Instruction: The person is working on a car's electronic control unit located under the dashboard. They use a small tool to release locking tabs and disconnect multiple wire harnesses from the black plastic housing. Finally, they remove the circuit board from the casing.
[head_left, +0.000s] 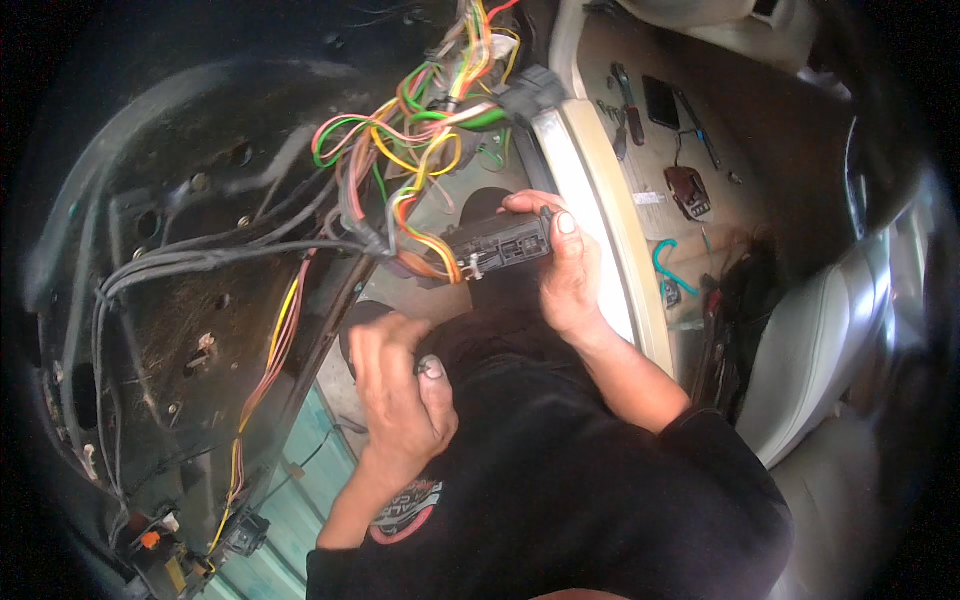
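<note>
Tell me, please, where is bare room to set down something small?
A small patch seems bare between the cream sill, the white label and the red-handled tool. Crowded: around the wiring harness, beyond the left hand.

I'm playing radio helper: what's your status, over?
Right hand gripping black connector block. Left hand pinching small dark piece. Coloured wires crowding block's left end.

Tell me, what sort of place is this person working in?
Probably the doorway of a vehicle: a pale seat at right, a dark panel like a stripped door at left, and loose coloured wires between them.
</note>
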